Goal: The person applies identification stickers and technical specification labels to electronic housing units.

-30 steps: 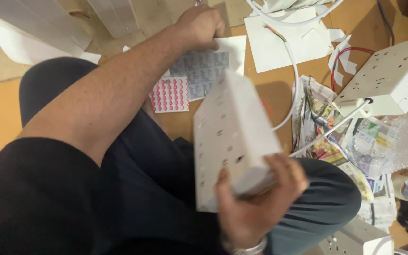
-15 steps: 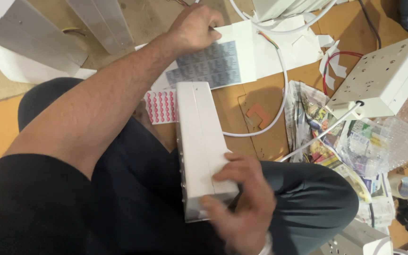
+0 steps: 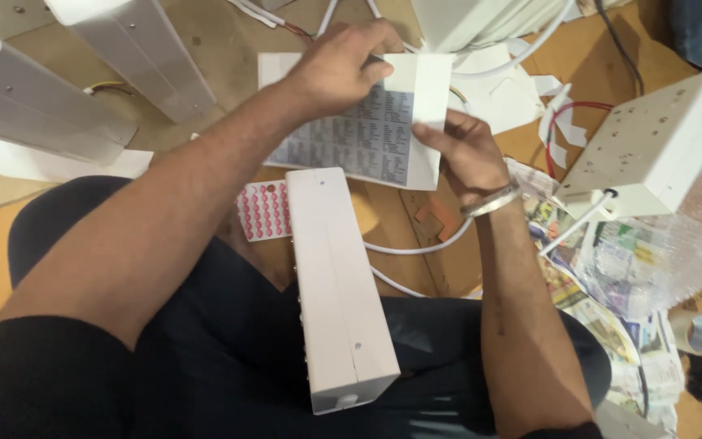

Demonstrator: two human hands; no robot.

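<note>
My left hand grips the top edge of a white sheet of small grey stickers, held up over the floor. My right hand, with a metal bangle on the wrist, pinches the same sheet at its right edge. A long white power strip box lies on my lap, its back side up, with no hand on it. A sheet of red round stickers lies just left of the box's far end.
A second white box with a white cable stands at the right over crumpled newspaper. White channel pieces lie at the upper left. A tape roll sits at the right edge. White cables cross the wooden floor.
My right hand let go of the white box, which now rests on my lap, and moved up to the grey sticker sheet. My left hand lifted that sheet toward me.
</note>
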